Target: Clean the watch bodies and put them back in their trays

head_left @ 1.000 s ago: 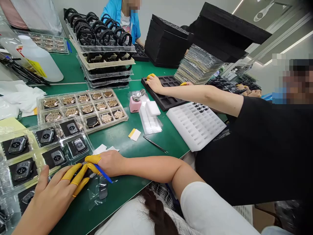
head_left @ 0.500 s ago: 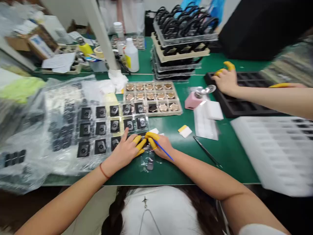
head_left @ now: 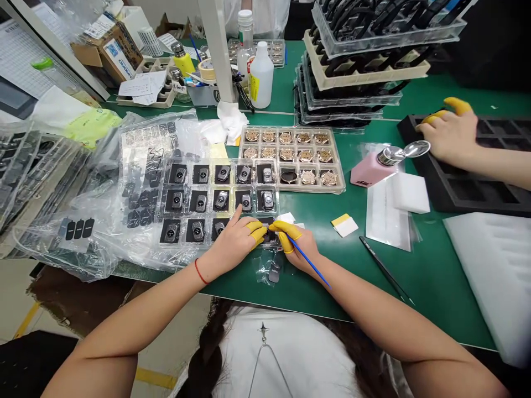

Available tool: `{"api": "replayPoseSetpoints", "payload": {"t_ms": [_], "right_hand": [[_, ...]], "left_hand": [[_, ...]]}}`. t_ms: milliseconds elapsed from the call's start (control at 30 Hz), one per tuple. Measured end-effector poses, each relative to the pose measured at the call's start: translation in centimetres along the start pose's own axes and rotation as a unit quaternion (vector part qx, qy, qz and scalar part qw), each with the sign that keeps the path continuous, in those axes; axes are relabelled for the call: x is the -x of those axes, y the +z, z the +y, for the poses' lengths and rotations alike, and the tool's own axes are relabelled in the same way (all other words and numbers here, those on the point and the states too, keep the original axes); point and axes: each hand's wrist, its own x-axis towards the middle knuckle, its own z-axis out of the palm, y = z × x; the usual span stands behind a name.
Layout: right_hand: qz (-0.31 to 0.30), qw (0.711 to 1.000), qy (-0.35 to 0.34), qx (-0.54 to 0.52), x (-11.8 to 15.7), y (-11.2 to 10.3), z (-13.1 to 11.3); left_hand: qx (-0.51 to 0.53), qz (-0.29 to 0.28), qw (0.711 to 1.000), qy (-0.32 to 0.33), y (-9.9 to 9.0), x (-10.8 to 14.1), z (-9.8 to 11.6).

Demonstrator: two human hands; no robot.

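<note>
My right hand [head_left: 296, 243], with yellow finger covers, is closed round a thin blue stick [head_left: 309, 260], its tip at the front right compartment of a clear tray [head_left: 188, 213]. That tray holds several dark watch bodies, among them one [head_left: 267, 199] in the right column. My left hand [head_left: 234, 243] rests over the tray's front row, its thumb raised and its covered fingertips at the same compartment; nothing is seen held in it. The piece under the fingertips is mostly hidden. Just in front of the tray lies a small dark label [head_left: 274, 272] on clear film.
Behind is a beige tray [head_left: 342, 185] of round gold pieces. To the right are a pink bottle [head_left: 369, 170], a white foam block [head_left: 412, 193] and black tweezers [head_left: 384, 268]. Another person's hand [head_left: 452, 132] is over a black tray [head_left: 468, 207]. Stacked trays [head_left: 365, 77] stand behind.
The view has shifted, so the things on the table appear further right. Both my hands stay at the same compartment, the blue stick still in the right one.
</note>
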Motion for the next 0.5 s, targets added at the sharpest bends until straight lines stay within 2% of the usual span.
{"api": "replayPoseSetpoints", "payload": {"t_ms": [100,233,300,400,500], "right_hand": [[-0.005,1.000,-0.018,0.022,0.0,-0.1,-0.2],[-0.030,0.999,0.008,0.031,-0.1,-0.1,-0.2],[-0.031,0.999,0.007,0.028,-0.2,-0.1,-0.1],[-0.026,1.000,0.014,0.010,-0.1,-0.1,0.0],[-0.026,0.999,0.039,-0.028,-0.1,-0.4,-0.1]], "left_hand": [[-0.009,-0.017,0.999,-0.034,0.2,-1.0,0.3],[-0.017,-0.036,0.998,-0.039,0.0,-1.4,0.4],[0.004,-0.038,0.998,-0.040,-0.6,-0.9,0.5],[0.060,-0.040,0.995,-0.076,-1.6,0.5,1.4],[0.108,-0.097,0.986,-0.084,-1.7,1.9,3.3]]}}
